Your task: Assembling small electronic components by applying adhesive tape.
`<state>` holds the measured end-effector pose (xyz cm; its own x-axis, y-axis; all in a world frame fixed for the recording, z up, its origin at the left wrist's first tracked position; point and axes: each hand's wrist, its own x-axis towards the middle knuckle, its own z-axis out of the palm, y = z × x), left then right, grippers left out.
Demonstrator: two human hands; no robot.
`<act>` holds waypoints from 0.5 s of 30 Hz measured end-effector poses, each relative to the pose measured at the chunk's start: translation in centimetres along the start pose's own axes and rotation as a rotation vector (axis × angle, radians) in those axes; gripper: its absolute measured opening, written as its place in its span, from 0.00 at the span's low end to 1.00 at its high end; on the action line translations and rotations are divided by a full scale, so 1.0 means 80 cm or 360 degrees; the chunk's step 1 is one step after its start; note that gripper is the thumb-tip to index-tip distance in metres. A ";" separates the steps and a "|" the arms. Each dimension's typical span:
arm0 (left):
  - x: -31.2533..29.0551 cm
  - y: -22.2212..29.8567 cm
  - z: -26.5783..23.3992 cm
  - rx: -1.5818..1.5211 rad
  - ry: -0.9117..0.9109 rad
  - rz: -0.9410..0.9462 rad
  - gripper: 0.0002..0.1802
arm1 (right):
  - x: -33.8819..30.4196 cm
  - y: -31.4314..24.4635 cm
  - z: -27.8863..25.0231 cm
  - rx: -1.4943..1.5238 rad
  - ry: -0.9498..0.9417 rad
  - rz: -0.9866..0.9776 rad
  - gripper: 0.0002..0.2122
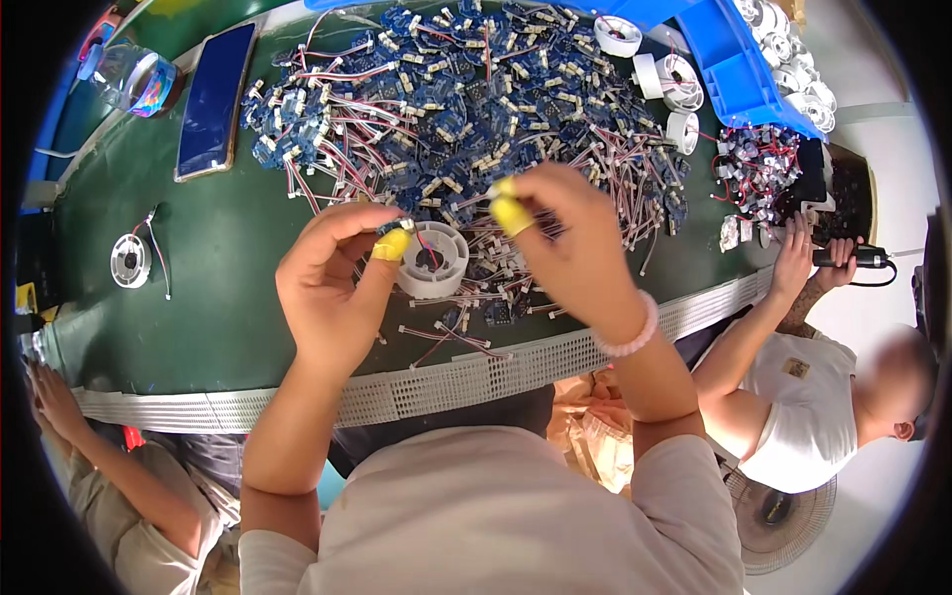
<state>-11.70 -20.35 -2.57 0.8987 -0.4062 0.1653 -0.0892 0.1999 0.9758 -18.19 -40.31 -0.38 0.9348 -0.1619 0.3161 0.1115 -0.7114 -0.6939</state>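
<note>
Between the thumb and fingertips of my left hand is a small dark circuit board with a white connector. A white round plastic housing sits just beside those fingertips, and a thin red wire runs at its open middle. My right hand is raised over the board pile, its yellow-covered thumb and finger pinched together. Motion smears that pinch, so what it holds, if anything, cannot be made out. Yellow covers also wrap my left thumb tip.
A large heap of blue circuit boards with wired connectors spreads over the green table. At left are a phone, a bottle and another white housing. Blue bins stand at right. Co-workers sit on both sides.
</note>
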 end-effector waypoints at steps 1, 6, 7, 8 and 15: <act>-0.001 0.000 0.000 -0.0003 0.0001 -0.0009 0.15 | 0.004 0.001 -0.007 0.0287 0.0067 0.0111 0.06; -0.001 0.001 -0.004 -0.0024 -0.0022 -0.0008 0.14 | 0.027 0.007 -0.036 0.1422 -0.0221 0.0588 0.05; 0.000 0.001 -0.005 -0.0056 -0.0036 -0.0017 0.14 | 0.030 0.001 -0.030 0.1557 -0.0200 0.0628 0.05; 0.001 0.001 -0.005 -0.0050 -0.0035 -0.0011 0.14 | 0.031 -0.004 -0.024 0.1693 -0.0181 0.0667 0.04; -0.003 0.006 -0.004 -0.0185 -0.0140 -0.0059 0.14 | 0.019 -0.019 0.009 0.1453 -0.0189 0.0664 0.08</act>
<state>-11.83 -19.85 -2.22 0.8590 -0.4907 0.1461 -0.0015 0.2828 0.9592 -16.73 -39.02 0.68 0.9800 -0.1740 -0.0970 -0.0633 0.1899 -0.9798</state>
